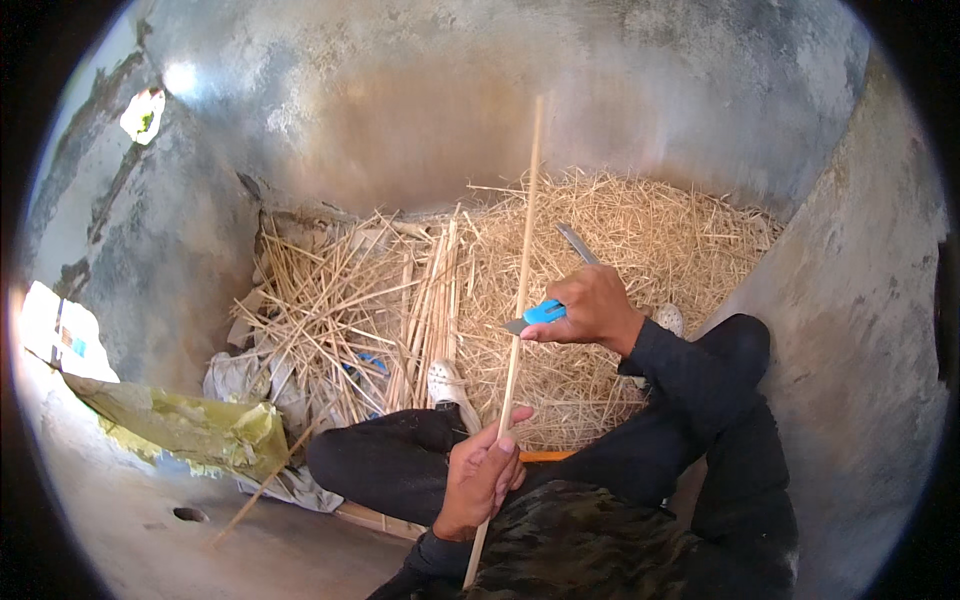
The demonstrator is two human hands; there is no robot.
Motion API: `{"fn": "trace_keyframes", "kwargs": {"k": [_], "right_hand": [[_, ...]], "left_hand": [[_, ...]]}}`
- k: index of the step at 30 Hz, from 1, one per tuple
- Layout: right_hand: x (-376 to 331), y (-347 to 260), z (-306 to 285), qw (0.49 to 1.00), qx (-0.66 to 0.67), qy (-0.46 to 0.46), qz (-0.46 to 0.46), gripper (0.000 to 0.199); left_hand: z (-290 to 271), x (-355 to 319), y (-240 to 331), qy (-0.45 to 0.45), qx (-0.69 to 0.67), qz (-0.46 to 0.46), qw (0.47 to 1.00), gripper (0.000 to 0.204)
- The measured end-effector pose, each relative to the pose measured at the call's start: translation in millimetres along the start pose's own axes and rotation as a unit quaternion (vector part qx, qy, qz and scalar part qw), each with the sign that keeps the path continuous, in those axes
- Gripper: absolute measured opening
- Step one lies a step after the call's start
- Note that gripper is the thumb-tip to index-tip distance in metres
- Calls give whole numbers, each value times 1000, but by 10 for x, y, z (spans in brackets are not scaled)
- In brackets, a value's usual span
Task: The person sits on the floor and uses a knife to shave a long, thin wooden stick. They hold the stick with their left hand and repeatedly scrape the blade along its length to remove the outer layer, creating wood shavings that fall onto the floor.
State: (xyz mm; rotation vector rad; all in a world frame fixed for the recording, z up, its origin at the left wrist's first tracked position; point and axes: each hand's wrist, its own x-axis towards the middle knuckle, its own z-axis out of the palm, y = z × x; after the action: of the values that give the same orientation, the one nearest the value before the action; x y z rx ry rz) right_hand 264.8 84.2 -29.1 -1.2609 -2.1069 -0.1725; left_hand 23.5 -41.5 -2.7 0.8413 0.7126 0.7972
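Observation:
A long, thin pale strip of wood or bamboo [526, 235] stands slanting up in front of me. Near its lower part my left hand [485, 478] is closed around it, thumb along the strip. In my right hand [592, 308] is a utility knife [543, 312] with a blue body. Its short grey blade meets the strip, or lies just beside it, about midway up. Just beyond the right knuckles a narrow grey metal piece [576, 242] shows; whether it belongs to something in the hand I cannot tell.
Curly shavings [640, 225] cover the floor ahead and to the right. Loose thin sticks [320, 310] lie in a tangle at left, beside longer strips [432, 290]. A yellowish sack [215, 430] lies at left. My bent legs [400, 455] flank the work; concrete walls [420, 110] enclose it.

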Motion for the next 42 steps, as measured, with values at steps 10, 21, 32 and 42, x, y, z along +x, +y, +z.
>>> {"fn": "trace_keyframes", "kwargs": {"k": [10,21,32,42], "right_hand": [[435,1063,25,956,-48,-33,288,79],[136,494,152,972,-73,-111,196,60],[319,756,10,977,11,-36,208,80],[354,1869,-255,914,-37,97,393,85]], "left_hand": [[23,-231,-6,-25,-14,-73,997,44],[-15,-138,-15,-8,29,-34,999,46],[52,-232,22,-1,162,-19,987,48],[179,-471,42,-66,211,-113,969,46]]}}
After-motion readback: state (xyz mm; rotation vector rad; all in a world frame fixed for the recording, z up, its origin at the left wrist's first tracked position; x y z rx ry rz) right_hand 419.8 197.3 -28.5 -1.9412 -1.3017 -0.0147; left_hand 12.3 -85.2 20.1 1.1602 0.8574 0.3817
